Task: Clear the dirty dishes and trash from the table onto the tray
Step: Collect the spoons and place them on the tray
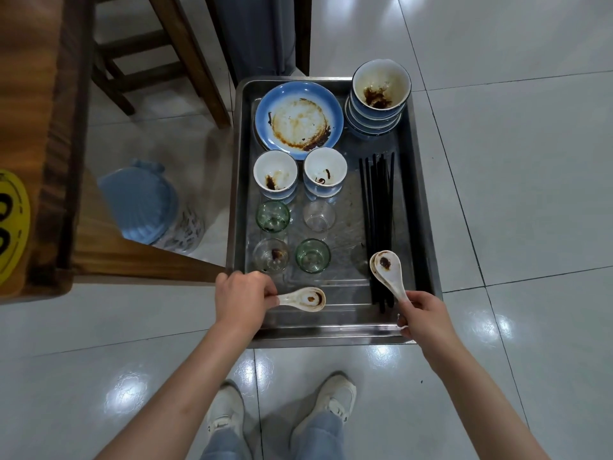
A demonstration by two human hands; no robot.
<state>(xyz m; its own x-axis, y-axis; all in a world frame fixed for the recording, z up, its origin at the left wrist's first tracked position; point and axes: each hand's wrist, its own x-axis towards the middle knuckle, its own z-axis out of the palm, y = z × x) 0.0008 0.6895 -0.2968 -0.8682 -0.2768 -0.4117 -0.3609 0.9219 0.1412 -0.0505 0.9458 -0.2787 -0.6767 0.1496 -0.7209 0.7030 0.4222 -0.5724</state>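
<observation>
Spoons are the job right now. The left hand (243, 298) pinches the handle of one spoon (306, 298) and holds it low over the tray (331, 336), near the edge at 6 o'clock. The right hand (423, 313) grips the handles of what looks like two nested spoons (388, 270). Their bowls sit at 5 o'clock on the tray, right by the low ends of the chopsticks (378, 227). I cannot tell if any spoon touches the tray yet.

The tray sits low, off the table (43, 134), and it is almost full. A dirty plate (298, 119) is at 11 o'clock. A stack of bowls (379, 94) is at 1 o'clock. Two small cups (275, 175) stand near the middle, with four glasses (272, 216) just under them, toward 7 o'clock. The chopsticks lie in a row along 3 to 5 o'clock.

To do this step well, I think the left spoon should slide over and go on top of the other spoons, bowl up, so they nest. The pile should lie flat in the bare spot at 5 to 6 o'clock. The hands should move slowly and stay low. The glasses at 7 o'clock are close to the left hand and could tip. The sauce in the spoons could drip, so each spoon should stay level. Only then should the fingers let go.
</observation>
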